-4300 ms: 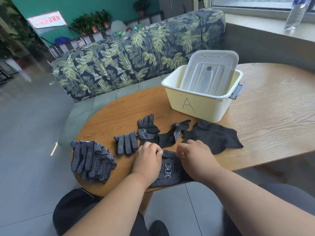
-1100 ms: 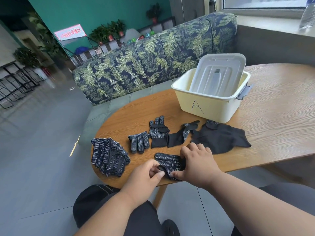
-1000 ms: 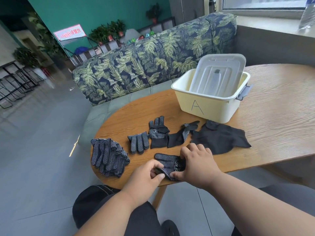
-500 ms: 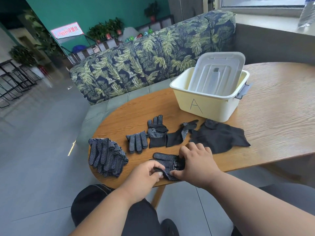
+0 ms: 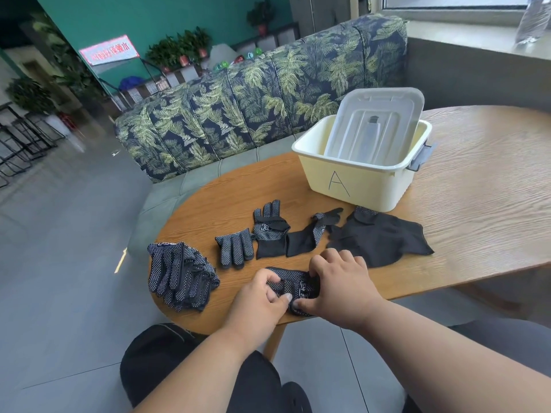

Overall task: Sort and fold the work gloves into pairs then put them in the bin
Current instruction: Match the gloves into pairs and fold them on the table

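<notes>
Both hands are close together at the near edge of the worktop (image 5: 483, 180), on a dotted glove bundle (image 5: 293, 281). The left hand (image 5: 262, 298) pinches its left end, and the right hand (image 5: 343, 289) grips its right side with curled fingers. Some seconds ago these gloves lay longer and flatter under the hands; now they are folded small. The bin (image 5: 366, 186) stands beyond the right hand, with loose gloves (image 5: 378, 238) between.

One camera, worn on the person's head.
It looks forward and down, close over the left hand (image 5: 259, 299) and right hand (image 5: 343, 290) at the brown wooden desk (image 5: 477, 189).
</notes>
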{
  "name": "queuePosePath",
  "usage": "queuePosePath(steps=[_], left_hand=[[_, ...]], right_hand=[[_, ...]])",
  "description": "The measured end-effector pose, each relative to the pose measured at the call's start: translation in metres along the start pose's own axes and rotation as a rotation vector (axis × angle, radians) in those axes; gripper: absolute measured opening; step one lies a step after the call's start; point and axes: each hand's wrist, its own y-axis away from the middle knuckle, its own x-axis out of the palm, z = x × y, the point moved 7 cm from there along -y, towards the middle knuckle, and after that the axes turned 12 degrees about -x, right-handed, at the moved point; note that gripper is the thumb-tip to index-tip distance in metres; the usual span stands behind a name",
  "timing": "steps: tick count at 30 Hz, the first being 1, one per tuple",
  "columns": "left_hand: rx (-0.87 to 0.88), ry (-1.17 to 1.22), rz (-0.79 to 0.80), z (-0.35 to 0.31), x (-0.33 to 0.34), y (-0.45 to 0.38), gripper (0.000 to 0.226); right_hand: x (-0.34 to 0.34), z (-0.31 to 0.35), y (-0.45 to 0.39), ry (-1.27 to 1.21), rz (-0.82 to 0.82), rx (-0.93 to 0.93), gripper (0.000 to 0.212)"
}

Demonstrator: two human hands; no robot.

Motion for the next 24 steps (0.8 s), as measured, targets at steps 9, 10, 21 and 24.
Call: queuePosePath(steps=[9,10,21,24], left_hand=[[0.107,-0.233,-0.209,-0.014,-0.008,0.011,0.017],[0.184,-0.277,-0.231,-0.019,-0.006,0.013,0.013],[0.454,-0.608,-0.241,-0.039,0.025,0.024,0.037],[0.414,-0.605,-0.225,-0.041,0.028,0.032,0.047]], right_hand=[[-0.001,-0.005,-0.003,-0.058,-0.064,0.004,0.027],[-0.002,-0.005,-0.003,-0.054,-0.076,0.006,0.025],[-0.015,-0.014,-0.002,-0.093,-0.036,0.096,0.065],[-0.015,-0.016,0.0,-0.196,0.018,0.13,0.062]])
